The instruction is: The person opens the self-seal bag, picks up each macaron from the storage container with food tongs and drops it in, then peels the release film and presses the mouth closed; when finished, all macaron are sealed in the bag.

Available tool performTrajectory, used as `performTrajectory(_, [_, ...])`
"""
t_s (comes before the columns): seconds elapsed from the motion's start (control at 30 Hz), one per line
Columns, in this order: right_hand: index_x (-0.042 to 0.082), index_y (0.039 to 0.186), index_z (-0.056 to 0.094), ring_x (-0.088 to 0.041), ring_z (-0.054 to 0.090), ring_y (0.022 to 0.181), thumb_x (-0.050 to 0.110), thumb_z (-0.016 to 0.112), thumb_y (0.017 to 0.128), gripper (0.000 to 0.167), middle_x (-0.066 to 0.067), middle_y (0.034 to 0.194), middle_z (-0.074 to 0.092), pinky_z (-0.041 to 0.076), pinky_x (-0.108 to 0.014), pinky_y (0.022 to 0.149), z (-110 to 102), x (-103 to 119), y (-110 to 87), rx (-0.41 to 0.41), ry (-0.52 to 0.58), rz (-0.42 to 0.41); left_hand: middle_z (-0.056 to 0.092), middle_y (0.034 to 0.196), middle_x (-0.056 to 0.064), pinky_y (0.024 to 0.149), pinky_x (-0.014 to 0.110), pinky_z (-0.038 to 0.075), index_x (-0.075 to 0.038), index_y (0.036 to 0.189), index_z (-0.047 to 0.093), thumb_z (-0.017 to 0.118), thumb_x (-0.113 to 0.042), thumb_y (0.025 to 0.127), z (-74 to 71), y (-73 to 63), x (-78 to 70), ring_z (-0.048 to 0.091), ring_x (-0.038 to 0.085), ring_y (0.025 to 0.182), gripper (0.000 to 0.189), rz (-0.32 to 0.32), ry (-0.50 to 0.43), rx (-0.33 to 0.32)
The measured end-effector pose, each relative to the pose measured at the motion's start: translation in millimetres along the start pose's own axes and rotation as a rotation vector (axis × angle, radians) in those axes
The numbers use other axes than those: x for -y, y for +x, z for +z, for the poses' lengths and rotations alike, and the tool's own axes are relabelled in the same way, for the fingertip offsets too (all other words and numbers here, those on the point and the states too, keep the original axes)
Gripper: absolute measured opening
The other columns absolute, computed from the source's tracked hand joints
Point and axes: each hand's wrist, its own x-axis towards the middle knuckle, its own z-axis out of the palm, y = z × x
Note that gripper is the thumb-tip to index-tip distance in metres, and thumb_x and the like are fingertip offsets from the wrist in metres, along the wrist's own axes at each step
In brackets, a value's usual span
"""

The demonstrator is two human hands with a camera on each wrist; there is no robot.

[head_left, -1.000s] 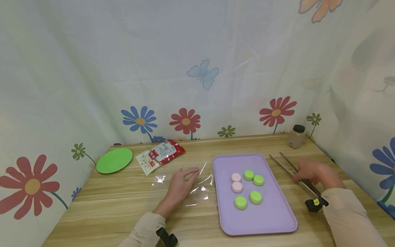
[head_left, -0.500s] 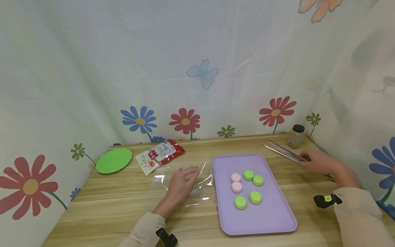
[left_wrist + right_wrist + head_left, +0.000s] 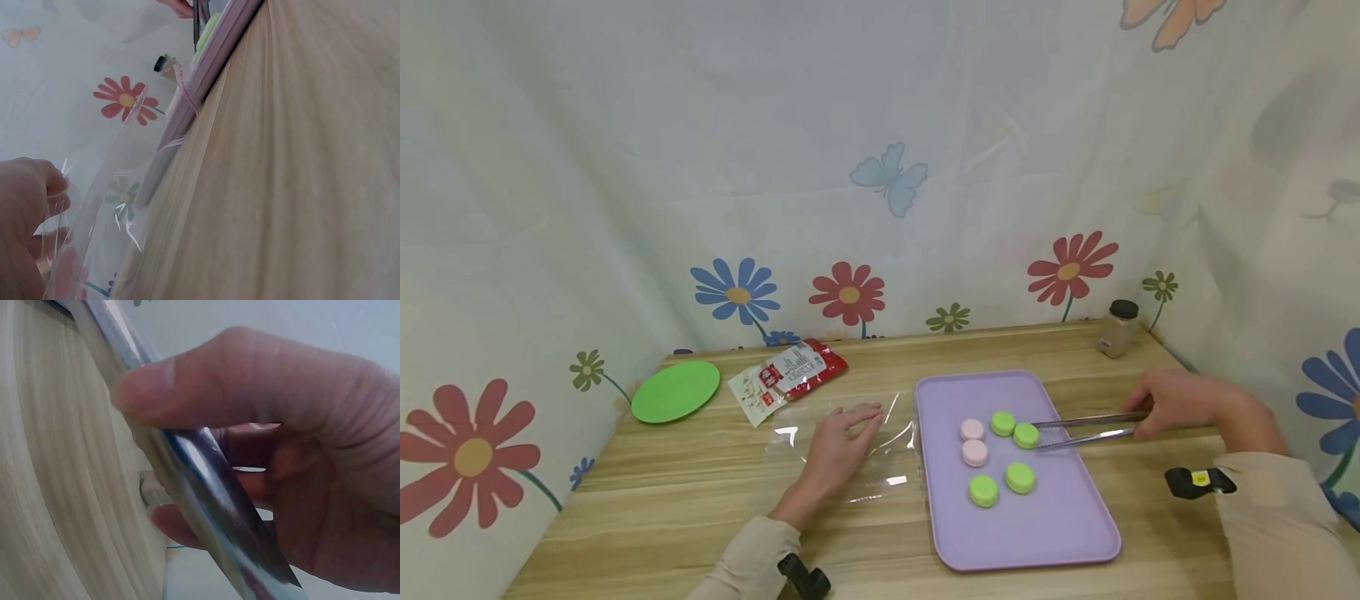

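Tongs (image 3: 1097,419) gripped by the right hand (image 3: 1180,402) swing from ten o'clock to nine, beside a green macaron (image 3: 1026,436). Left hand (image 3: 841,443) pinches clear film (image 3: 891,467).

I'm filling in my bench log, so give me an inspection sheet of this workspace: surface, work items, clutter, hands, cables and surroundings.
Surface: light brown wood-grain tabletop.
Work items: pale purple rectangular tray bearing four green round pieces and two pale pink round pieces; silver metal tongs, tips close to one green piece, contact unclear; clear plastic bag at the tray's left edge.
Clutter: green round plate, glossy red-and-white packet, clear jar with black lid.
Left hand: at the bag; whether its fingers grip it is unclear.
Right hand: holds the tongs.
Cables: nothing seen.
Surroundings: white backdrop printed with flowers and butterflies.
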Motion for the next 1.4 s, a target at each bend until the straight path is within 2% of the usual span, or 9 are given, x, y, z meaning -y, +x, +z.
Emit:
performTrajectory(0.17, [0.005,0.096,0.079,-0.005,0.056,0.070,0.016,0.083,0.075,0.023,0.009,0.082,0.069,0.050,-0.023,0.062,3,3,6.9,0.004,0.024,0.017,0.072,0.117,0.007,0.113,0.059,0.032,-0.007,0.109,0.076,0.073,-0.013,0.093,-0.1,0.2,-0.3,0.066,0.028,0.114,0.018,0.002,-0.002,-0.002])
performTrajectory(0.3, [0.004,0.095,0.079,-0.003,0.057,0.071,0.016,0.083,0.076,0.022,0.007,0.083,0.070,0.052,-0.023,0.063,2,2,5.9,-0.022,0.044,-0.055,0.072,0.117,0.007,0.113,0.058,0.032,-0.007,0.110,0.076,0.072,-0.014,0.093,-0.6,-0.2,-1.1,0.066,0.028,0.114,0.019,-0.003,-0.006,0.005])
performTrajectory(0.4, [0.006,0.094,0.079,-0.002,0.056,0.071,0.014,0.083,0.078,0.018,0.008,0.083,0.069,0.051,-0.023,0.061,-1,4,3.4,-0.066,0.061,-0.140,0.072,0.118,0.007,0.113,0.058,0.032,-0.008,0.111,0.076,0.072,-0.014,0.093,-1.2,0.2,-1.6,0.066,0.028,0.115,0.019,-0.004,-0.001,0.007])
performTrajectory(0.57, [0.010,0.097,0.080,-0.005,0.057,0.069,0.017,0.083,0.081,0.017,0.011,0.080,0.065,0.051,-0.023,0.057,-1,21,7.2,-0.131,0.099,-0.217,0.072,0.117,0.006,0.112,0.057,0.034,-0.008,0.110,0.076,0.072,-0.014,0.094,-1.9,0.4,-1.1,0.066,0.027,0.115,0.018,-0.008,0.003,0.009])
performTrajectory(0.7, [0.012,0.098,0.080,-0.007,0.056,0.066,0.018,0.082,0.083,0.017,0.012,0.076,0.061,0.049,-0.022,0.054,8,38,22.1,-0.145,0.101,-0.268,0.072,0.117,0.007,0.112,0.058,0.035,-0.008,0.110,0.076,0.072,-0.014,0.094,-1.5,0.4,0.0,0.066,0.027,0.115,0.018,-0.003,0.002,0.007])
performTrajectory(0.87, [0.011,0.101,0.079,-0.008,0.052,0.068,0.020,0.082,0.083,0.021,0.009,0.077,0.057,0.048,-0.022,0.055,21,63,43.7,-0.109,0.101,-0.291,0.072,0.117,0.007,0.111,0.056,0.036,-0.009,0.110,0.076,0.071,-0.015,0.094,-1.2,0.3,-0.2,0.066,0.028,0.114,0.018,-0.004,-0.007,0.005])
performTrajectory(1.1, [0.006,0.102,0.079,-0.008,0.047,0.068,0.015,0.082,0.082,0.022,0.009,0.074,0.052,0.042,-0.020,0.056,37,103,69.4,-0.098,0.025,-0.317,0.071,0.119,0.008,0.110,0.058,0.036,-0.007,0.112,0.076,0.071,-0.015,0.094,0.1,0.1,-0.7,0.066,0.028,0.115,0.020,-0.022,-0.053,0.015])
performTrajectory(1.27, [0.003,0.107,0.077,-0.006,0.044,0.067,0.016,0.080,0.084,0.027,0.007,0.073,0.052,0.039,-0.020,0.056,51,119,89.9,-0.096,-0.046,-0.341,0.070,0.120,0.011,0.110,0.058,0.037,-0.005,0.113,0.075,0.071,-0.014,0.094,0.5,-0.7,-0.1,0.064,0.031,0.117,0.021,-0.005,-0.068,0.011])
performTrajectory(1.4, [0.002,0.107,0.077,-0.004,0.043,0.067,0.016,0.081,0.083,0.028,0.003,0.074,0.055,0.039,-0.019,0.056,61,127,103.9,-0.111,-0.081,-0.387,0.070,0.120,0.008,0.108,0.054,0.040,-0.006,0.113,0.075,0.071,-0.014,0.094,-0.4,-1.5,-2.1,0.062,0.033,0.119,0.021,-0.012,-0.066,0.013])
